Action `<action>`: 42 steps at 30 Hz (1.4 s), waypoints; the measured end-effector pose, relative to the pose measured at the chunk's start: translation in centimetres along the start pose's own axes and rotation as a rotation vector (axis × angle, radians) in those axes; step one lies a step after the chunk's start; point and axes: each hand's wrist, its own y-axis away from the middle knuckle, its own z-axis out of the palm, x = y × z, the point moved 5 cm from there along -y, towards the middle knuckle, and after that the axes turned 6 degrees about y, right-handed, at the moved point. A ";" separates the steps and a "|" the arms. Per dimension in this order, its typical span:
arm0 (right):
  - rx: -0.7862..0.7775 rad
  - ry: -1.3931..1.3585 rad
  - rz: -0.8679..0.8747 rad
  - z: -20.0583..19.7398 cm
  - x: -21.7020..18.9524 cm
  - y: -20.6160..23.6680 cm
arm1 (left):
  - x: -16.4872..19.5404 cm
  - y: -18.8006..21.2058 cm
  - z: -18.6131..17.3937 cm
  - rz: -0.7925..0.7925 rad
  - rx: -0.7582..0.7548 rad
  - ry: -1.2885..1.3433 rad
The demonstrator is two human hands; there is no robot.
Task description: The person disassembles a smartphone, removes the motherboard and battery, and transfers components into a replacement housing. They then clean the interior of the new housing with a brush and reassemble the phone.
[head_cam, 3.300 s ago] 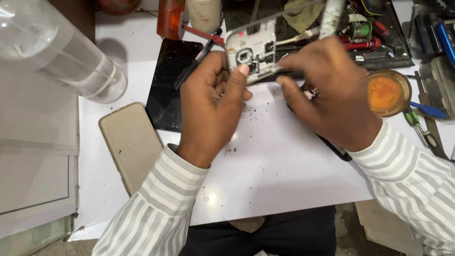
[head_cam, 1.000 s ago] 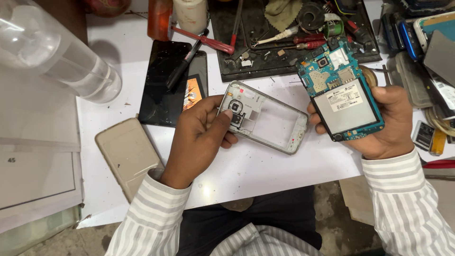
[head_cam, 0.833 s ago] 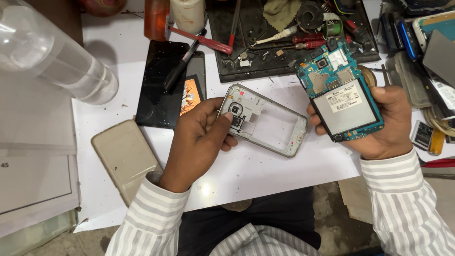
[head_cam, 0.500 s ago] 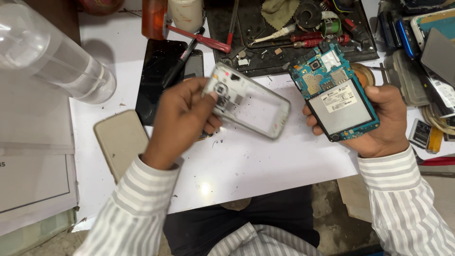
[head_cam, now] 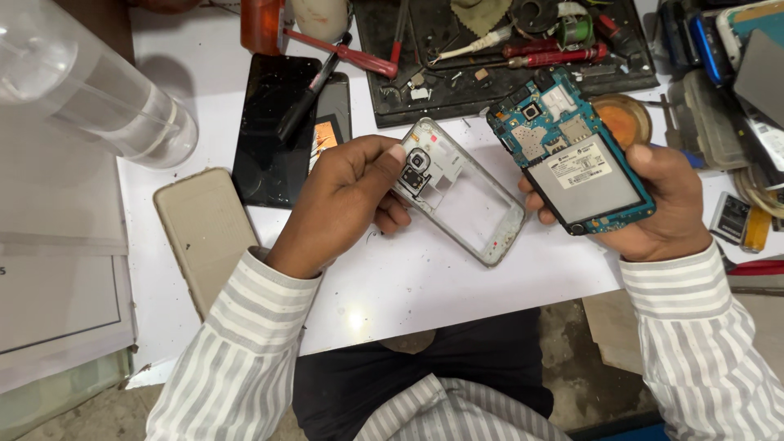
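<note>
- Fingers of your left hand [head_cam: 343,200] pinch the thin silver plastic phone mid-frame [head_cam: 461,192] at its camera corner; it looks light and bendy.
- Your right hand [head_cam: 653,204] grips the blue circuit-board phone body [head_cam: 572,155] by its edges; fragile, so keep off the chips.

The clear bottle [head_cam: 90,90] runs off the top left edge, and the small parts on the black tray [head_cam: 506,73] look too tiny to tell, maybe screws

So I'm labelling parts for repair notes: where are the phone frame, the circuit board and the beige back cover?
Frame [head_cam: 469,204], head view, on its open middle panel.
Board [head_cam: 584,175], head view, on its silver shield.
Cover [head_cam: 204,233], head view, on its flat middle.
</note>
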 end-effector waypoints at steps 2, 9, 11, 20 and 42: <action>0.009 0.073 0.022 0.2 0.2 0.0 | -0.2 -0.1 -0.3 -0.001 0.009 0.002; 0.169 0.591 0.004 2.7 -0.5 0.8 | -0.2 -0.4 -0.4 -0.005 0.051 -0.023; 0.180 0.763 -0.039 3.8 -0.9 1.0 | -0.3 -0.4 -0.4 -0.019 0.055 -0.027; 0.211 1.314 -0.244 7.7 -0.9 -0.2 | -0.6 -0.5 -0.4 -0.037 0.054 0.000; 0.244 1.608 -0.482 10.5 0.5 -1.4 | -1.2 -0.6 -0.4 -0.058 0.036 0.074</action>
